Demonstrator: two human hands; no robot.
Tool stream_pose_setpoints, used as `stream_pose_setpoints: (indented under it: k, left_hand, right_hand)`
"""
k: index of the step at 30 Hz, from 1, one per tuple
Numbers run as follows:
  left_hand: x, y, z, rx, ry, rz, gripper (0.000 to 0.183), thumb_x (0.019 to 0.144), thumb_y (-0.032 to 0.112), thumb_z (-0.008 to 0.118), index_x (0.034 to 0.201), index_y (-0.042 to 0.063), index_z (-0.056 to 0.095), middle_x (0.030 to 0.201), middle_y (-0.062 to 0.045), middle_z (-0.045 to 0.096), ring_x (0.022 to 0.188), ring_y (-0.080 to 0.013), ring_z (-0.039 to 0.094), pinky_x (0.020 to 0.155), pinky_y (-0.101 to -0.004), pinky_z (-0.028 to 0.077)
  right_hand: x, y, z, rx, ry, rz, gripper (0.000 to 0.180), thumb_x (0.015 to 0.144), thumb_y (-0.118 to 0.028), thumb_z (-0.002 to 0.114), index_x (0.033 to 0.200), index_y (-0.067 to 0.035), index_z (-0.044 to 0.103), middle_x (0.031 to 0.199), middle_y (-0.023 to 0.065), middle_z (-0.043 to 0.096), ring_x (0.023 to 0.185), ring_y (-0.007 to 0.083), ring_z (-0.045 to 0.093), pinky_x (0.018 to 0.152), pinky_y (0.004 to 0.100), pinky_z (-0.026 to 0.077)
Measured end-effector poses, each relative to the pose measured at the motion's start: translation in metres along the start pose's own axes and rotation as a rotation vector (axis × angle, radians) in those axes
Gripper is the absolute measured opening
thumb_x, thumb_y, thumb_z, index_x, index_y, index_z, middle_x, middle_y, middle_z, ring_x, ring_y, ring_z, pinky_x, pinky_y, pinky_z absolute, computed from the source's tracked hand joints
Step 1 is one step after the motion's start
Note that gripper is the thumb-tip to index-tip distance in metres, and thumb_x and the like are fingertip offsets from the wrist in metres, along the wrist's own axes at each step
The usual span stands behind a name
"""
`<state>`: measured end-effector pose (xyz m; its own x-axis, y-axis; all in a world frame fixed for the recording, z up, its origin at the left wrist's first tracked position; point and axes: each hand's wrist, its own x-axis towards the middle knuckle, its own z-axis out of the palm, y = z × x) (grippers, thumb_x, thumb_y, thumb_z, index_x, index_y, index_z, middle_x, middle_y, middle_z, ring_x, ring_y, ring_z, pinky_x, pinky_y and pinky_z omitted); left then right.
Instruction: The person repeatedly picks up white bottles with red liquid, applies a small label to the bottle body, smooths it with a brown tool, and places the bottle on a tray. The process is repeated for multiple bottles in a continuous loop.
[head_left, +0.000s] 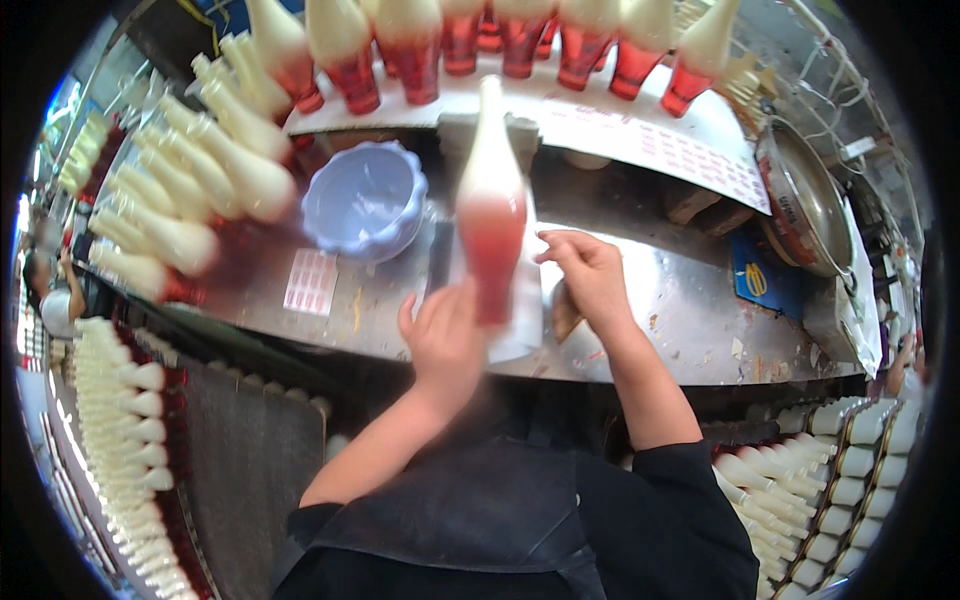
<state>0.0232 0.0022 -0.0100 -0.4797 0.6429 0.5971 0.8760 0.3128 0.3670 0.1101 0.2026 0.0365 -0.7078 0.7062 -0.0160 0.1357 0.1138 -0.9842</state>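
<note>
A tall bottle-shaped vase (491, 217), cream at the neck and fading to red at the base, is in front of me, slightly blurred. My left hand (446, 349) is at its base, fingers against the lower left side; the thumb is hidden. To the right of the vase, my right hand (592, 277) hovers with forefinger and thumb a little apart, and I see nothing plain between them. White paper (521, 337) lies beneath and beside the vase. Below my right palm is a brown piece (564, 311), partly covered.
A scalloped pale-blue bowl (364, 199) and a printed sticker sheet (310, 281) sit left on the metal table (675, 330). Similar vases (409, 52) line the white shelf behind; more vases (225, 157) crowd the left. A metal pan (806, 195) leans at right. Racked vases (127, 450) flank me.
</note>
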Motion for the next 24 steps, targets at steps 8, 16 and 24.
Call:
stream_pose_setpoints:
  k: [8,16,24]
  left_hand:
    - [0.001,0.001,-0.003,-0.041,-0.049,-0.023,0.061,0.085,0.010,0.070,0.141,-0.007,0.057,0.123,-0.016,0.067,0.125,-0.0317,0.059,0.117,-0.0515,0.025]
    - [-0.007,-0.001,0.007,-0.060,-0.057,-0.043,0.060,0.095,0.021,0.067,0.146,-0.006,0.052,0.130,-0.017,0.064,0.128,-0.0354,0.054,0.117,-0.0538,0.025]
    - [-0.009,0.001,0.008,-0.030,0.022,-0.071,0.052,0.083,0.012,0.068,0.132,-0.007,0.063,0.118,-0.018,0.067,0.121,-0.0338,0.059,0.117,-0.0515,0.027]
  right_hand:
    - [0.065,-0.025,-0.275,-0.756,0.998,-0.480,0.022,0.097,-0.024,0.071,0.104,-0.005,0.080,0.096,0.0118,0.078,0.086,0.0239,0.072,0.082,0.0359,0.056]
    - [0.113,0.004,-0.522,-0.918,0.650,0.250,0.031,0.085,-0.028,0.073,0.099,-0.001,0.079,0.087,0.0141,0.076,0.081,0.0271,0.071,0.078,0.0407,0.055]
    - [0.138,0.011,-0.500,-0.895,0.490,0.450,0.042,0.086,-0.037,0.074,0.097,0.004,0.074,0.085,0.0162,0.074,0.080,0.0285,0.070,0.077,0.0440,0.053]
